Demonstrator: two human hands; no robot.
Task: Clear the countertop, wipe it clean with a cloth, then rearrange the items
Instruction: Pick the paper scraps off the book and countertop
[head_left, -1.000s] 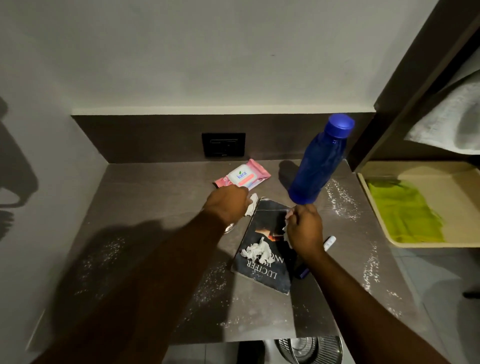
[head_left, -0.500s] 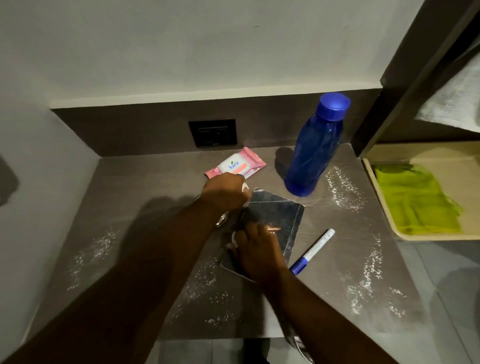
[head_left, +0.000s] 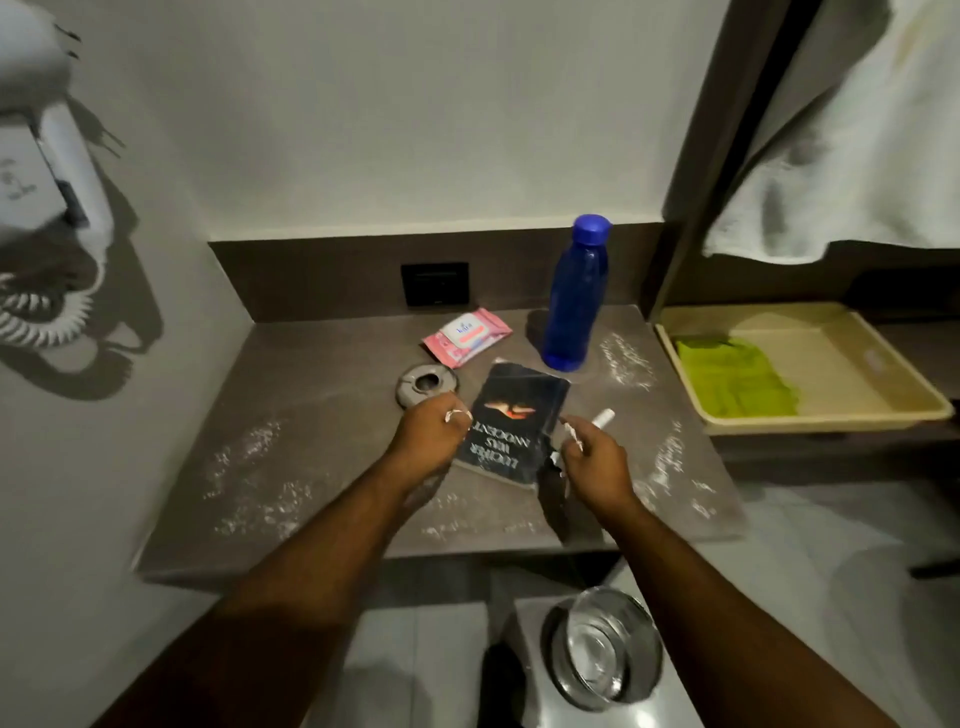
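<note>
Where powder streaks it, countertop (head_left: 332, 415) holds book (head_left: 514, 421)

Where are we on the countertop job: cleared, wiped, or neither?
Neither. Each hand, left hand and right hand, pinches small white scraps, so litter pickup is in hand. The book, blue bottle, wipes pack, round grey piece and marker remain. White powder shows no wiping; green cloth lies in the tray.

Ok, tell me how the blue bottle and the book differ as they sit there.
The blue bottle stands upright near the back; the book lies flat, nearer the hands. The bottle is translucent blue and capped; the book is dark, with upside-down white lettering. Both rest on the powder-streaked countertop.
</note>
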